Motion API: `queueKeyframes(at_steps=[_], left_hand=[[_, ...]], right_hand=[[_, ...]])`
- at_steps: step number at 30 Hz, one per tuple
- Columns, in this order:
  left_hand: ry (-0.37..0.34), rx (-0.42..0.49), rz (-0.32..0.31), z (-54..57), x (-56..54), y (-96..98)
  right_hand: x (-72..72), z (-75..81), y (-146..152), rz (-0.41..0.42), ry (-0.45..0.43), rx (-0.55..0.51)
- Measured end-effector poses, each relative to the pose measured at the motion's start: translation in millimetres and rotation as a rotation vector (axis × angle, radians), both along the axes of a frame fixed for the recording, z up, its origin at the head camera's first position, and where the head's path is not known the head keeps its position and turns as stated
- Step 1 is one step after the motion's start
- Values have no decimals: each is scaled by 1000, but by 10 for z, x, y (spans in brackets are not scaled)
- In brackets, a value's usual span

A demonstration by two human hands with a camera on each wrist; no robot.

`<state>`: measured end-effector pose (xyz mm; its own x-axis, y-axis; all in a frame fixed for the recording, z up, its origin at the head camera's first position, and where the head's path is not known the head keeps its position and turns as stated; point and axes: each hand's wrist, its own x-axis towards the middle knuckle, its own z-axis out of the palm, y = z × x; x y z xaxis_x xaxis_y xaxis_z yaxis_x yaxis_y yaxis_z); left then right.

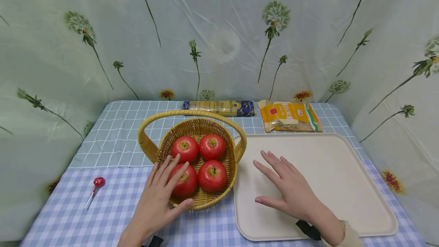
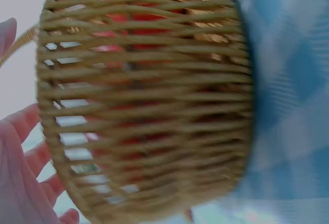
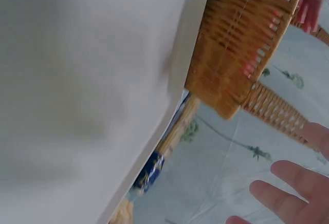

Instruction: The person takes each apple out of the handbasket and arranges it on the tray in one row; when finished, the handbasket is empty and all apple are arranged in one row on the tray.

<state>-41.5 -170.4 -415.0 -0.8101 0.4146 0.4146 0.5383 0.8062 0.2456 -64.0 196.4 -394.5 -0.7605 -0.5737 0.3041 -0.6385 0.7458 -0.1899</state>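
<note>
A woven basket (image 1: 224, 195) with a tall arched handle stands in the middle of the table, holding several red apples (image 1: 212, 175). My left hand (image 1: 159, 193) hovers over the basket's near left side, fingers spread, partly covering the front left apple (image 1: 185, 184). In the left wrist view, the basket's woven wall (image 2: 154, 106) fills most of the frame, with fingers beside its rim. Over the left part of a cream tray (image 1: 343, 170), my right hand (image 1: 289, 188) is held with fingers extended and nothing in it.
A red lollipop (image 1: 99, 182) lies on the checked cloth at left. Behind the basket lies a pack of spaghetti (image 1: 219, 107); a yellow food bag (image 1: 289, 115) is beside it, behind the tray. A dandelion-print curtain (image 1: 226, 48) encloses the back and sides.
</note>
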Motion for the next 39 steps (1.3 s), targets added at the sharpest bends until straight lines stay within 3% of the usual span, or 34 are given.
queueKeyframes(at_steps=[6, 11, 19, 24, 31, 39], left_hand=[[-35, 94, 105, -166, 82, -109], [-78, 169, 138, -268, 128, -124], [-59, 318, 128, -362, 115, -114], [-136, 456, 131, -417, 102, -95], [-209, 699, 86, -523, 111, -47], [-215, 712, 77, -532, 113, -51]], right_hand=[[-3, 11, -137, 58, 3, -108], [-4, -1, -266, 93, 17, -178], [-45, -29, -480, 192, 74, -319], [-102, -26, -638, 262, 76, -383], [-216, -42, -856, 304, 23, -419], [-276, -56, -1019, 269, -79, -369]])
